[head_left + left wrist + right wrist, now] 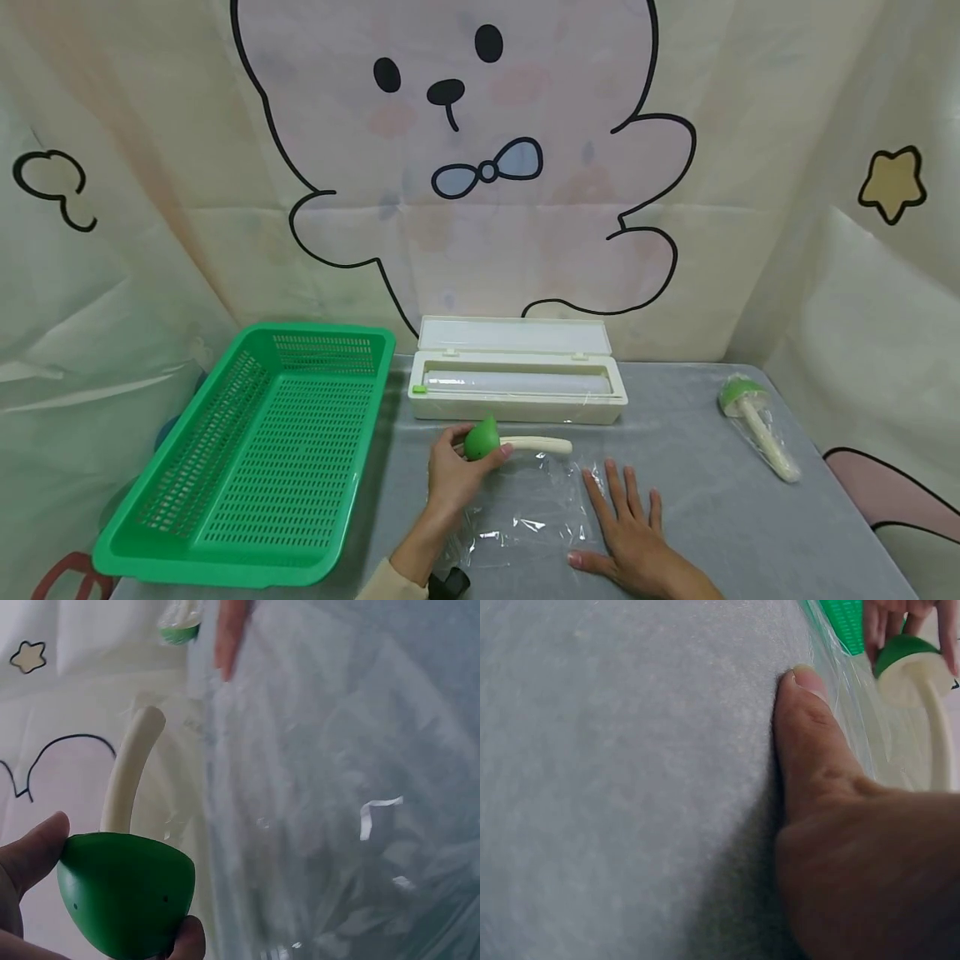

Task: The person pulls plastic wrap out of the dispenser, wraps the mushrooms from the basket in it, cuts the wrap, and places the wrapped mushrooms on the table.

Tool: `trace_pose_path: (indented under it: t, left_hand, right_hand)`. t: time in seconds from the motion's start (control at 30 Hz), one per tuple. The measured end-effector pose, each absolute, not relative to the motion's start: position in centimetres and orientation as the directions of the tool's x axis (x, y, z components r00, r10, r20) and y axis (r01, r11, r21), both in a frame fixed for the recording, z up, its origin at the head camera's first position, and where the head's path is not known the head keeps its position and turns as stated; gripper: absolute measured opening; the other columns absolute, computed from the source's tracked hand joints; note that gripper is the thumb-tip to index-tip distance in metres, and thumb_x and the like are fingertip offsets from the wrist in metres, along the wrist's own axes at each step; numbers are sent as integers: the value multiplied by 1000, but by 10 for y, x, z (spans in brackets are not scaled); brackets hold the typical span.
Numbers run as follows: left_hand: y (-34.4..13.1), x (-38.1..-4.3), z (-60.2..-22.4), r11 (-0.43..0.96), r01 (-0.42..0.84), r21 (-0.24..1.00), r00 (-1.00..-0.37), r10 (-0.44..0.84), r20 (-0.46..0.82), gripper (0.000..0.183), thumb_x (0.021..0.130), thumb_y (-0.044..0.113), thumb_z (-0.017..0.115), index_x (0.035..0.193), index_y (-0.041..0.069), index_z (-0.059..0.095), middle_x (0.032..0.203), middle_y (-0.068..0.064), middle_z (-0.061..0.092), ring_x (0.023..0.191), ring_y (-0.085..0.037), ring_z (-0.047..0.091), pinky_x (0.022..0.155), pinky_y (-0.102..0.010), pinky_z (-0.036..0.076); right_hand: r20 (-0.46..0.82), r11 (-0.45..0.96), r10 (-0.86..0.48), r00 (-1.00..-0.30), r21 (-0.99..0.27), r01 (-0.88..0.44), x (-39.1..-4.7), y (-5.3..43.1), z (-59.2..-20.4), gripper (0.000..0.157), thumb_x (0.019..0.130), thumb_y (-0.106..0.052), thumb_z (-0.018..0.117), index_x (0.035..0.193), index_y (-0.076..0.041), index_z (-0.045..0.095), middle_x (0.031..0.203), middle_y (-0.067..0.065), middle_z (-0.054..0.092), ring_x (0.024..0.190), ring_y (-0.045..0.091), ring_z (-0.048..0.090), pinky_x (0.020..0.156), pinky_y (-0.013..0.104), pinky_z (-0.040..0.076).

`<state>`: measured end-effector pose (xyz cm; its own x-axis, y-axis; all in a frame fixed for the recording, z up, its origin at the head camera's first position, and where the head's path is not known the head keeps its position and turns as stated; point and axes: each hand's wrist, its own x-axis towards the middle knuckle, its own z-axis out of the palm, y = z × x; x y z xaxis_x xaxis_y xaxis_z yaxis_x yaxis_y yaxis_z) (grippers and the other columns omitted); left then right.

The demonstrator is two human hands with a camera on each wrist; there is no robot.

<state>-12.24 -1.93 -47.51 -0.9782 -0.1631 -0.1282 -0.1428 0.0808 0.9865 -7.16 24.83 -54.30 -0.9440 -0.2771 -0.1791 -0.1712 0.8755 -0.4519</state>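
While one green-capped white stick (762, 432) is lying wrapped, left hand (457, 477) is pinching its bare twin (486, 441), right hand (633, 533) splayed by clear film (525, 525).

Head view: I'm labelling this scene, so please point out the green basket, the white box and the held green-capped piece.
Green basket (279, 462), head view: on its mesh floor.
White box (517, 410), head view: on its front wall.
Held green-capped piece (531, 444), head view: on its pale stem.

Cream L sleeve (387, 582), blk blocky unit (448, 584) by L wrist (422, 550), poss. cam, part cropped
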Motion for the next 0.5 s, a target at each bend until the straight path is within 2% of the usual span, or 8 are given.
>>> trace_pose_path:
  t: [0.2,0.5]
  left_hand:
    - [-10,-122,-492,167,-156,974,-973,-193,-123,69,71,21,94,124,-5,59,111,-18,63,98,-29,64,78,-40,55]
    - [-7,-122,-500,215,-158,964,-973,-198,-116,71,71,24,95,124,-4,58,113,-17,63,98,-29,62,81,-44,55]
  right_hand:
    - [-96,844,-313,-945,-484,-230,-70,250,-547,113,81,-73,67,163,-17,12,166,26,-7,148,51,-17,102,79,-16]
    - [-105,864,-293,-950,-454,-216,-72,250,-553,112,80,-76,65,163,-21,12,166,25,-3,149,49,-15,105,73,-21]
